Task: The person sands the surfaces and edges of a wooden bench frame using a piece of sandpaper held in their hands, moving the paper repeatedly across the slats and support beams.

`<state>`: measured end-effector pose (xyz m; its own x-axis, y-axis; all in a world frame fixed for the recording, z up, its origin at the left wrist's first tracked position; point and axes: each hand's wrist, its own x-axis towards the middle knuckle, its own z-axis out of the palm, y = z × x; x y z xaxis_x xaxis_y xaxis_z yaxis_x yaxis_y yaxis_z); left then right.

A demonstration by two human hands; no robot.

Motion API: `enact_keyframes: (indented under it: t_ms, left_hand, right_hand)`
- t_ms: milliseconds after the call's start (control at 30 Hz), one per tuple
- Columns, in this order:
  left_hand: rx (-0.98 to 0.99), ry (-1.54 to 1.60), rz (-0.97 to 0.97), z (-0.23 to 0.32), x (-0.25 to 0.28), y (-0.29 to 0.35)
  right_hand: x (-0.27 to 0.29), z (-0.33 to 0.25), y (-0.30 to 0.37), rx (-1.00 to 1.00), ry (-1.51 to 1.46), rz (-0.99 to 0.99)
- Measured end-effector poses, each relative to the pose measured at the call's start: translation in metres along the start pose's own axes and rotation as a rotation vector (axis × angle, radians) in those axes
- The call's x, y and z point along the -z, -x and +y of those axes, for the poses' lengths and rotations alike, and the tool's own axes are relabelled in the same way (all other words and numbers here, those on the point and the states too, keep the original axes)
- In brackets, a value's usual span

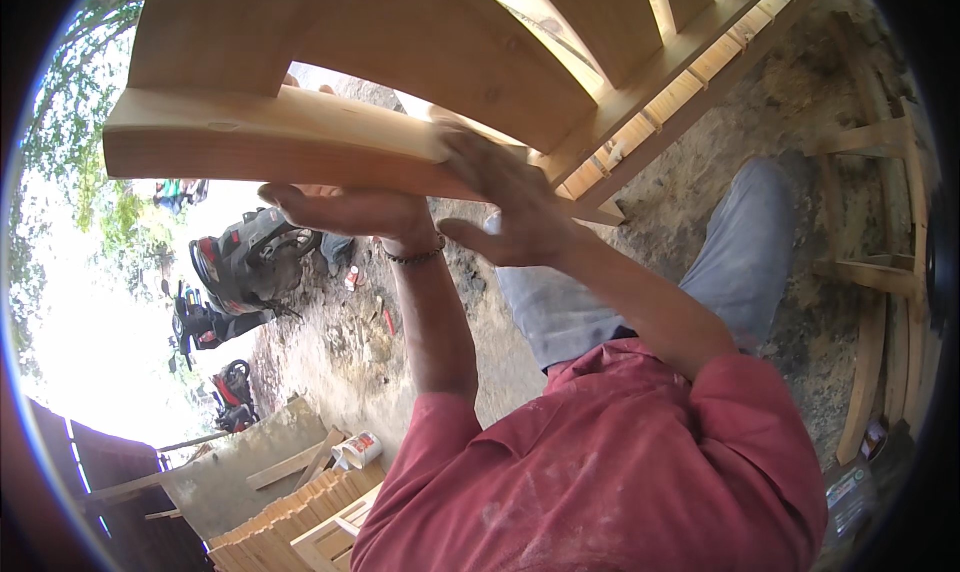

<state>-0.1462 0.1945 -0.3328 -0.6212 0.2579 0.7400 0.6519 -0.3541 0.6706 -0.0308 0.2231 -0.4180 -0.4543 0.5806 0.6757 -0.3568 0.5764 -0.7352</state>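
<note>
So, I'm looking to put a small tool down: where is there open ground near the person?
Open dirt ground lies between the slatted wooden piece and the right knee; a narrower strip runs between the left forearm and left thigh. It is crowded along the right, with wooden frames, and at left around the motorcycles.

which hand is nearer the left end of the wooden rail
Left. The left hand holds the wooden rail from beneath, nearer that end; the right hand lies against it farther right.
</note>
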Motion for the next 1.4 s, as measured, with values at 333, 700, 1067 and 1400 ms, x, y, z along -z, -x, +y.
enact_keyframes:
  t_ms: [333,700,1067,1400]
  left_hand:
    - [-0.01,0.024,-0.013,-0.009,-0.01,0.009]
    - [0.002,0.035,-0.005,-0.001,-0.003,0.017]
    - [0.015,0.055,-0.021,0.0,-0.003,0.016]
    - [0.021,0.093,-0.042,0.0,-0.009,0.013]
  right_hand:
    - [0.003,-0.05,-0.106,-0.188,-0.282,-0.144]
    - [-0.008,-0.068,-0.095,-0.026,-0.244,0.074]
    - [0.0,-0.055,-0.077,0.002,-0.136,0.13]
    - [0.002,-0.072,-0.108,-0.164,-0.269,0.036]
